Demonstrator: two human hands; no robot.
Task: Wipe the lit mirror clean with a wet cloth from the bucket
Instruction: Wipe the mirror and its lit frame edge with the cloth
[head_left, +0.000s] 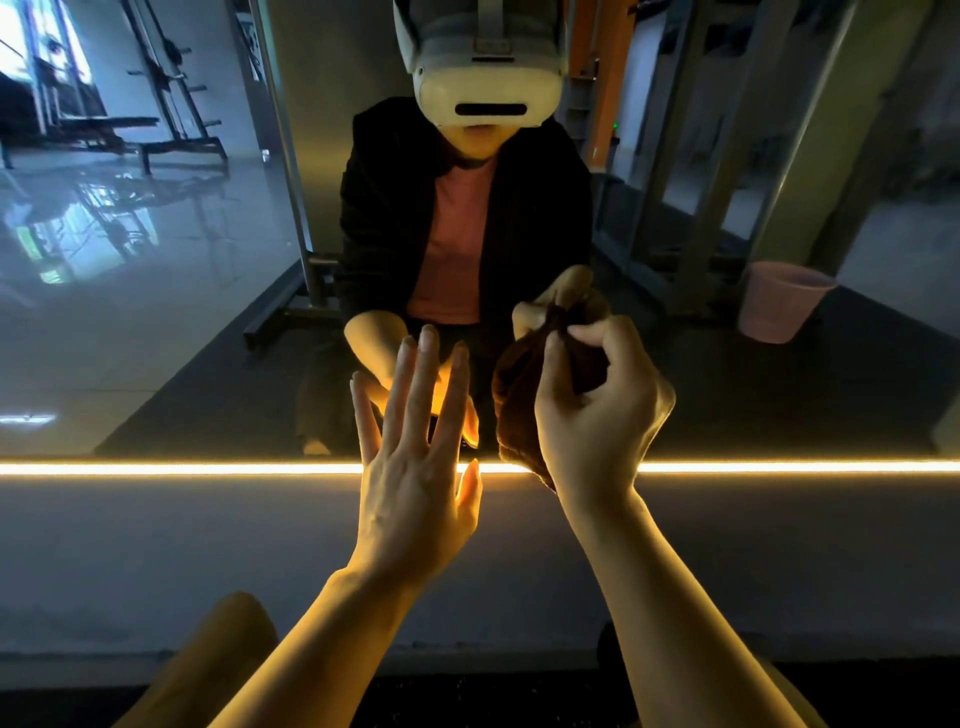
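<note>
Two bare forearms reach forward from the bottom of the view toward a lit mirror (156, 312) with a glowing amber light strip (208, 468) along its lower edge. The left hand (415, 478) is spread, fingers straight and apart, palm toward the glass. Whether it touches the surface cannot be told; it looks placed to steady the person or to receive the cloth. The right hand (597, 421) pinches a dark brown cloth (519, 395) bunched at its top, so that the cloth hangs like a pouch just in front of the mirror, close beside the left hand's fingertips. Gathered this way, it seems to be held ready for spreading out before wiping; how wet it is cannot be judged. A pink bucket (779, 306) shows only as a reflection, at the right. The reflection also shows the person in a dark jacket, wearing a headset.
</note>
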